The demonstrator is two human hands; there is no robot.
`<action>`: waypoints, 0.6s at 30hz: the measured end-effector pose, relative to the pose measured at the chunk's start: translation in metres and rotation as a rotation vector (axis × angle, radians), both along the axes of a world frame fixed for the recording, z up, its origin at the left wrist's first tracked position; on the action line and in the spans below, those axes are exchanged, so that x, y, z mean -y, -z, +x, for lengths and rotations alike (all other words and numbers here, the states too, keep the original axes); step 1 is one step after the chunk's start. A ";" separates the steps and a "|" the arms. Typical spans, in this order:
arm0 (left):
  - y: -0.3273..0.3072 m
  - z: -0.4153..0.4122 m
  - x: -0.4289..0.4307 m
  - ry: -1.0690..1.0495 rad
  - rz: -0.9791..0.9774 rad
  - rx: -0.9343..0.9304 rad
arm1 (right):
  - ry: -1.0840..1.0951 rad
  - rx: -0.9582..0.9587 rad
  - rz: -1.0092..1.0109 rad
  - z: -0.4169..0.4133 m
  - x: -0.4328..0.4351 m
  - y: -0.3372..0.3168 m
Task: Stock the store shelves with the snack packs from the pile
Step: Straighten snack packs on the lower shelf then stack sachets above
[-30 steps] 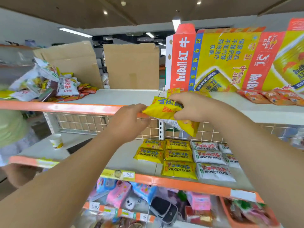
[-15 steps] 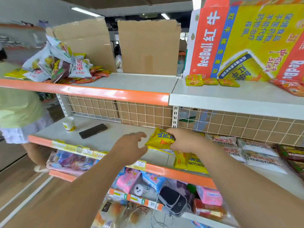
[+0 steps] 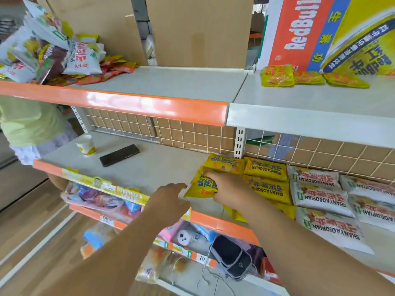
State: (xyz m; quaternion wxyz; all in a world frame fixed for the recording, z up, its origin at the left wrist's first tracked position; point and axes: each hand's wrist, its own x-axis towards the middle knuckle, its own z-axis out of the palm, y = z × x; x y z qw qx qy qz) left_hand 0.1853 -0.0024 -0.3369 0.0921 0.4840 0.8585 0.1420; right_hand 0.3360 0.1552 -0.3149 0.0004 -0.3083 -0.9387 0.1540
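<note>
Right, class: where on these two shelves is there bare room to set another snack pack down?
White middle shelf: bare between the flat black phone and the rows of yellow snack packs. Upper shelf: bare between the jumbled pile of snack packs and the small yellow packets. Crowded: the middle shelf's right side, yellow packs edge to edge with white snack packs.

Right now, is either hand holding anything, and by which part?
The right hand grips a yellow snack pack by its right edge. The left hand holds nothing.
</note>
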 end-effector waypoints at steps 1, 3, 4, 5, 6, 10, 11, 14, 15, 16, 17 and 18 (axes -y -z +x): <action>0.005 -0.006 0.000 0.000 -0.013 -0.005 | -0.003 0.000 0.005 -0.005 0.001 0.008; 0.016 -0.018 -0.002 0.004 -0.043 0.005 | 0.011 0.025 0.031 -0.014 0.003 0.022; 0.021 -0.023 -0.004 0.009 -0.062 0.005 | 0.023 0.045 0.059 -0.017 0.005 0.029; 0.026 -0.028 -0.004 0.020 -0.084 -0.002 | 0.031 0.058 0.109 -0.020 0.008 0.035; 0.031 -0.032 -0.004 0.036 -0.110 -0.012 | 0.044 0.071 0.164 -0.023 0.012 0.041; 0.045 -0.041 -0.006 0.120 -0.191 -0.109 | 0.090 0.121 0.231 -0.033 0.026 0.067; 0.048 -0.043 -0.006 0.144 -0.214 -0.150 | 0.093 0.139 0.238 -0.033 0.028 0.073; 0.063 -0.047 -0.002 0.207 -0.239 -0.247 | 0.118 0.134 0.235 -0.031 0.026 0.083; 0.069 -0.048 0.001 0.216 -0.241 -0.264 | 0.121 0.138 0.217 -0.030 0.025 0.083; 0.073 -0.048 0.005 0.224 -0.232 -0.277 | 0.126 0.148 0.187 -0.030 0.025 0.083; 0.078 -0.049 0.009 0.228 -0.213 -0.286 | 0.132 0.157 0.163 -0.030 0.025 0.083; 0.081 -0.048 0.012 0.232 -0.184 -0.293 | 0.139 0.162 0.152 -0.030 0.026 0.083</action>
